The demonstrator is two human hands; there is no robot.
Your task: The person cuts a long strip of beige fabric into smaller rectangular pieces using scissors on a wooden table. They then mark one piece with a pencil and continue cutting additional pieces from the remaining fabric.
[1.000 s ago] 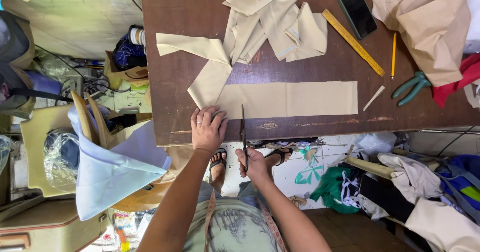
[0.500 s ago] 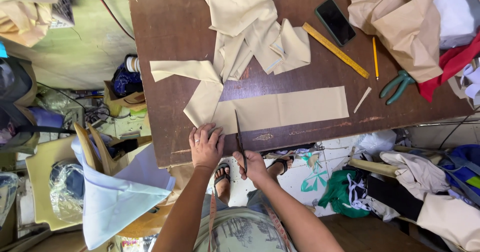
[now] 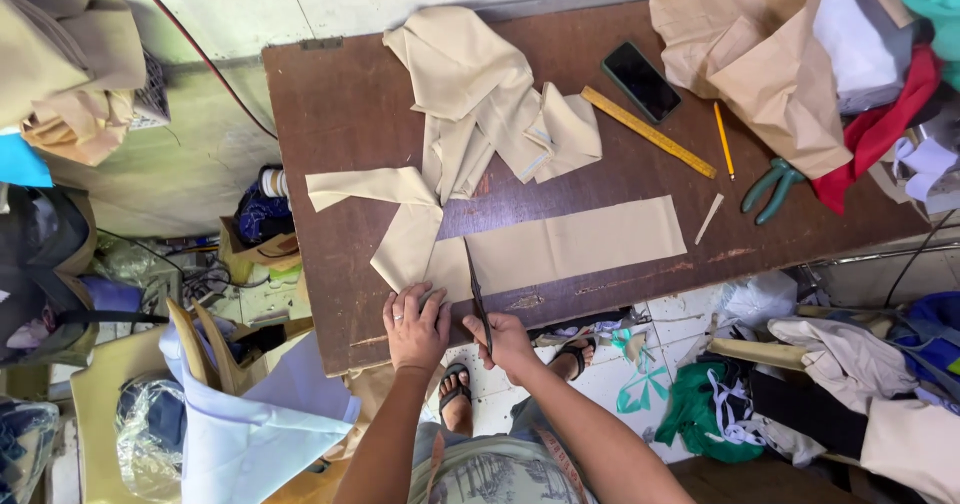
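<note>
Two hands showing at table's (image 3: 330,114) near edge: left hand (image 3: 415,326), right hand (image 3: 507,342). One pair of scissors (image 3: 477,296) lying across one long tan strip (image 3: 580,244). One heap of tan cloth pieces (image 3: 480,104) sitting toward far edge. One black phone (image 3: 642,82), one yellow ruler (image 3: 648,132), one yellow pencil (image 3: 723,140), one white chalk stick (image 3: 709,218), one green-handled tool (image 3: 772,188) lying toward right edge. One brown paper bundle (image 3: 760,44) sitting at far right corner.
</note>
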